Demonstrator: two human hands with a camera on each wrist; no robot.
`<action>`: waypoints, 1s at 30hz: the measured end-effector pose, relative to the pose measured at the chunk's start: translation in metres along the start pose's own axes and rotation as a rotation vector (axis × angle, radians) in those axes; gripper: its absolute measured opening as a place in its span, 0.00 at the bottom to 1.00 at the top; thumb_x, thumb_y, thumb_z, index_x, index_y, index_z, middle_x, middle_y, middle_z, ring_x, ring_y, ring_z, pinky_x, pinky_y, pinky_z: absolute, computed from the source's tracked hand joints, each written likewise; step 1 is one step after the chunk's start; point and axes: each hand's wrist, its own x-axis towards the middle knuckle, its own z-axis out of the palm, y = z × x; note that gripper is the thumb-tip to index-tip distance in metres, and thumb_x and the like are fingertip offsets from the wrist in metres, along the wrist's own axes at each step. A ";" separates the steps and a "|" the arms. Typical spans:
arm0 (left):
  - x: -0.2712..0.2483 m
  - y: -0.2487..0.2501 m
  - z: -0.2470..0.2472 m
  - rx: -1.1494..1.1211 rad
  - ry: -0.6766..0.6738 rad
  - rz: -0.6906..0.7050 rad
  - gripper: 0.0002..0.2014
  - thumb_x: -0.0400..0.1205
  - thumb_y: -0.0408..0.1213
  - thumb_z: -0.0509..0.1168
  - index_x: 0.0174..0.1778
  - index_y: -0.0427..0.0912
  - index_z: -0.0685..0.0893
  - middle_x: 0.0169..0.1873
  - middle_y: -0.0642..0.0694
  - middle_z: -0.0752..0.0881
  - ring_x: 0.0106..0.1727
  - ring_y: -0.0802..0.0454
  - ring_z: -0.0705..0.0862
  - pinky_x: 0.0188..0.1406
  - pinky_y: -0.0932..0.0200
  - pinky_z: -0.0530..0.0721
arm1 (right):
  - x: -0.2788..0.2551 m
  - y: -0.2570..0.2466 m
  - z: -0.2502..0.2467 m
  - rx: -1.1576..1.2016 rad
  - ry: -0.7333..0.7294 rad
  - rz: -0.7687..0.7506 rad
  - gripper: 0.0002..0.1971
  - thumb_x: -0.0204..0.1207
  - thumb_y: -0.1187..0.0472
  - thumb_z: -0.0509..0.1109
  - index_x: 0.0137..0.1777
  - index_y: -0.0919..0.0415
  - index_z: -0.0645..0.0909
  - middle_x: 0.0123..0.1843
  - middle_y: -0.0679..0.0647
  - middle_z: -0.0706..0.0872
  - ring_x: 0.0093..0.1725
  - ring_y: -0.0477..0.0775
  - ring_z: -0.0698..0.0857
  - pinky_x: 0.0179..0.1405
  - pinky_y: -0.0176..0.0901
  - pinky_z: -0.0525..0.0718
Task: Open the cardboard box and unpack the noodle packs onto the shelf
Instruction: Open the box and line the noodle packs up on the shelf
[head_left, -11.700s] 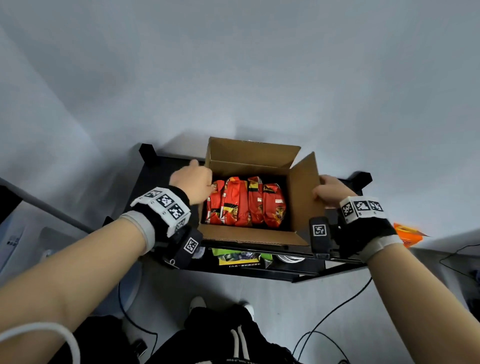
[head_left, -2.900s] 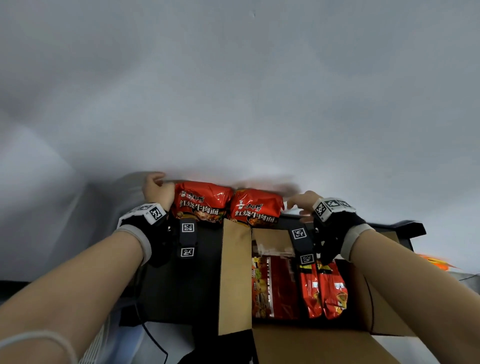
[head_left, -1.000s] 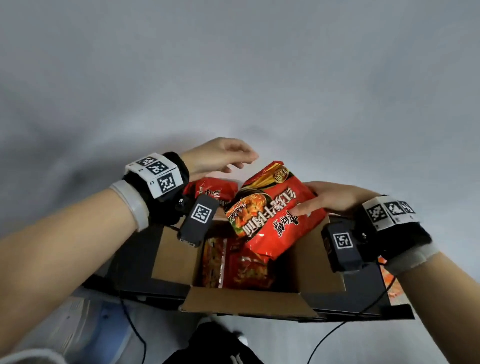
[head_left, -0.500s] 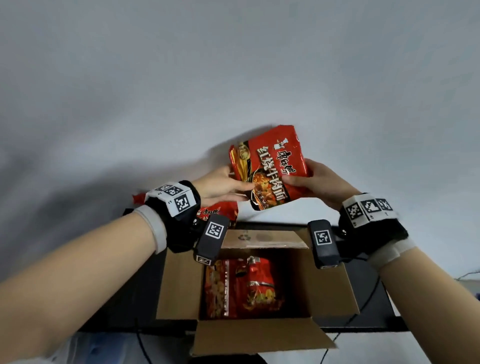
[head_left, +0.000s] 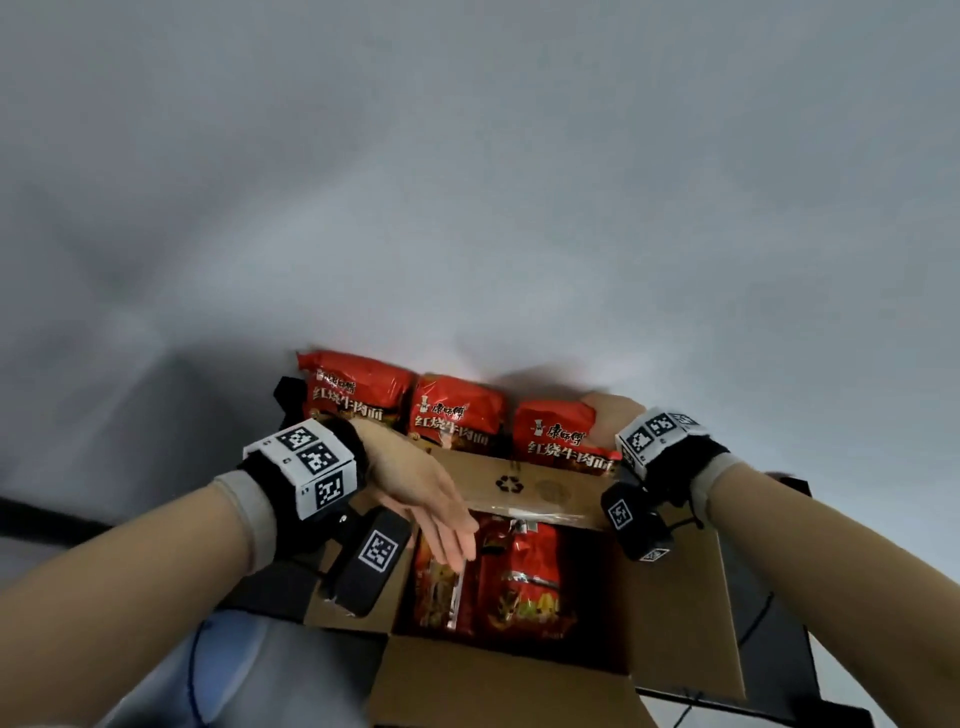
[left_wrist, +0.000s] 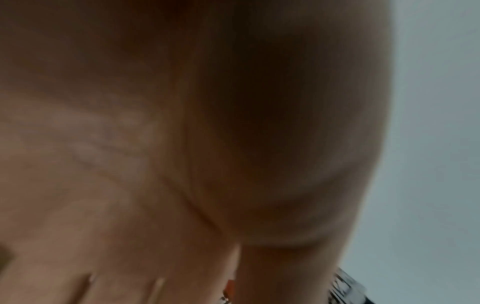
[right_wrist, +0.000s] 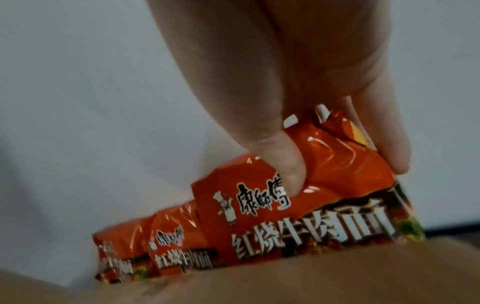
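Three red noodle packs stand in a row on the black shelf (head_left: 769, 649) against the wall, behind the open cardboard box (head_left: 670, 613). My right hand (head_left: 608, 421) pinches the top right corner of the rightmost pack (head_left: 561, 436); in the right wrist view my thumb lies on the front of this pack (right_wrist: 311, 205) and my fingers behind it. The middle pack (head_left: 457, 415) and left pack (head_left: 356, 389) stand free. My left hand (head_left: 447, 530) is empty, its straight fingers pointing down over the packs left in the box (head_left: 519, 577). The left wrist view shows only a blurred palm (left_wrist: 130, 185).
The box's far flap (head_left: 524, 488) leans up against the row of packs, and its front flap (head_left: 493, 686) hangs towards me. A grey wall (head_left: 467, 208) rises close behind the shelf. A black cable (head_left: 753, 618) crosses the shelf right of the box.
Half a second ago both hands held the pack in the air above the box. It now stands third in the row on the shelf. My left hand has let go and dropped over the box.
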 end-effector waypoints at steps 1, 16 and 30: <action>0.002 0.000 0.003 0.011 0.012 -0.014 0.23 0.86 0.48 0.52 0.76 0.44 0.70 0.76 0.45 0.74 0.76 0.52 0.73 0.71 0.54 0.73 | 0.005 -0.001 0.005 -0.006 -0.019 0.004 0.25 0.70 0.64 0.72 0.68 0.63 0.74 0.63 0.60 0.84 0.61 0.61 0.83 0.51 0.41 0.79; 0.026 -0.005 0.022 0.313 0.065 -0.108 0.29 0.85 0.54 0.49 0.82 0.48 0.58 0.81 0.46 0.63 0.76 0.53 0.68 0.72 0.54 0.71 | 0.045 -0.001 0.041 -0.248 0.059 0.077 0.22 0.74 0.66 0.70 0.68 0.70 0.75 0.66 0.60 0.83 0.62 0.57 0.84 0.57 0.40 0.82; 0.017 -0.005 0.014 0.313 0.100 -0.113 0.29 0.84 0.55 0.51 0.81 0.47 0.60 0.80 0.46 0.67 0.78 0.51 0.69 0.74 0.57 0.71 | -0.106 -0.034 -0.041 0.301 -0.419 -0.426 0.08 0.79 0.57 0.66 0.48 0.59 0.86 0.42 0.52 0.89 0.38 0.46 0.87 0.33 0.31 0.85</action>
